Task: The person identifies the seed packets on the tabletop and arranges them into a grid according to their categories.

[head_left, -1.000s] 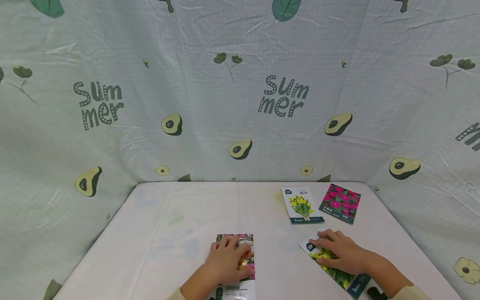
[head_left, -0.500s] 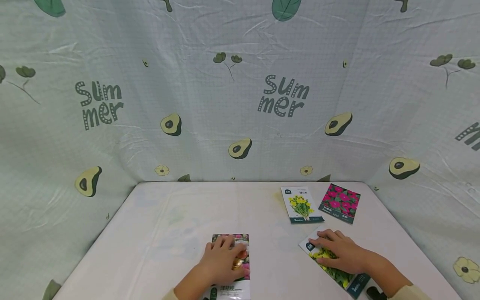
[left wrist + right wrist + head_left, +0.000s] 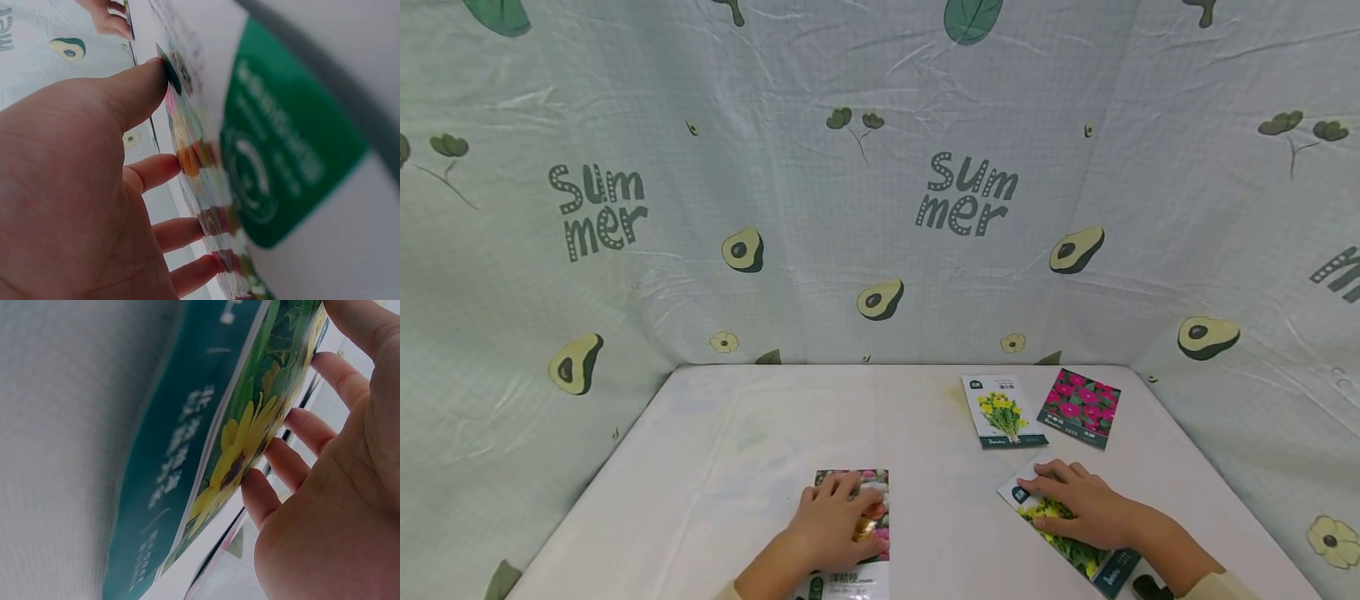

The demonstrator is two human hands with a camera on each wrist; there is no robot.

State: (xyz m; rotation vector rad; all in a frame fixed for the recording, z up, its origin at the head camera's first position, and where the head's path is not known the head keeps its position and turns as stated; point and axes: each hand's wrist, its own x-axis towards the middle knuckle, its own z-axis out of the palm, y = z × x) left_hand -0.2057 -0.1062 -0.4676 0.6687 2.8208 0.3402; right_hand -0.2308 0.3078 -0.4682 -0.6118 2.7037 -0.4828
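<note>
With twelve o'clock at the far edge of the table covered in pale white cloth [image 3: 722, 500], the flat, glossy rectangular packet printed with pink flowers [image 3: 877, 526] lies toward seven, long side pointing almost straight away. The left hand [image 3: 831, 521] is spread wide over it, thumb and fingertips touching its face; a thin packet offers little to grasp, so this light press probably steadies it. Toward four, the right hand [image 3: 1086, 508] rests with fingers similarly fanned on the slanted, glossy packet of yellow flowers with a dark teal band [image 3: 1077, 552], likely to pin it.

At two, the white rectangular packet showing a yellow-flowered bunch [image 3: 1000, 410] sits just beside the tilted magenta-flowered packet [image 3: 1081, 408], perhaps placed there out of the hands' way.

The slanted packet's far corner nearly meets the white packet's lower edge, leaving scant room toward one. Bare cloth stretches from eight to twelve; the table's near edge falls outside the view.
</note>
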